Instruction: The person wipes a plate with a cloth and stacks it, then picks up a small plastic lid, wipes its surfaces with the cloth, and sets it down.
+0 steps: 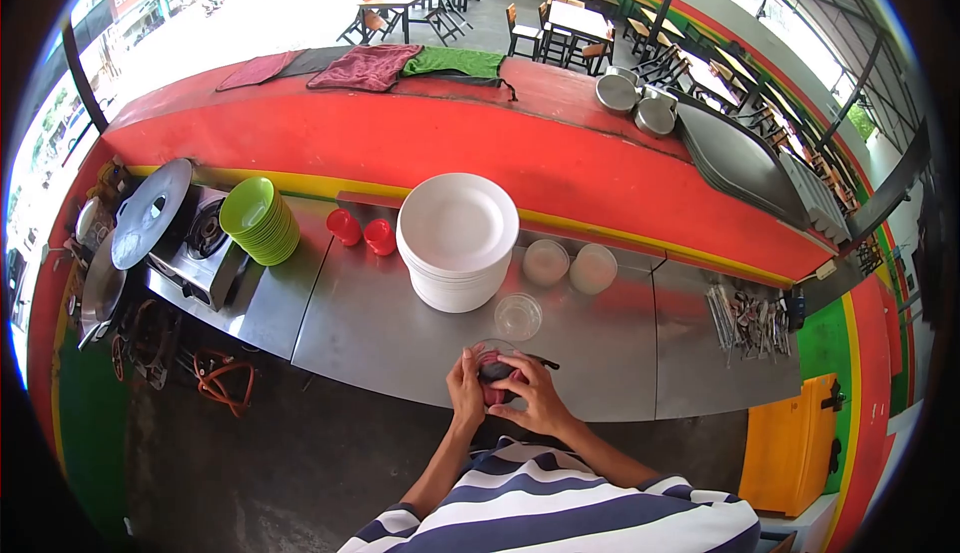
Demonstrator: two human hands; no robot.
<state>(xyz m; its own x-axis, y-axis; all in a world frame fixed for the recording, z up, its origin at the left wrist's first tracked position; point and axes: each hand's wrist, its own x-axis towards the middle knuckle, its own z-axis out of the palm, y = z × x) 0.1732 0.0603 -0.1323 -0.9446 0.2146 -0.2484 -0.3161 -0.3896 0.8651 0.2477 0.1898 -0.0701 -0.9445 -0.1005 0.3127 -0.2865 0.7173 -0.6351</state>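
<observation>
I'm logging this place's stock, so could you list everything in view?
Counter: one, steel
Plates: one stack, white, mid-counter
Bowls: one stack, green, counter's left
Cups: two, red, between those stacks
Clear glasses: three visible tops, right of plates
Cutlery: uncounted, silver, counter's right
Stove: one, silver, far left
Round lid: one, grey, by stove
Hose: orange, below counter
Ledge: one, red, behind counter
Cloths: several, reddish, dark, green, on ledge
Pots: at least two, silver, ledge's right
Trays: one stack, grey, beside pots
Box: one, orange, lower right
Tables, chairs: many, wood-toned, beyond
Glass: one, clear, in hands, with something reddish
Left hand, right hand: bare, around glass
</observation>
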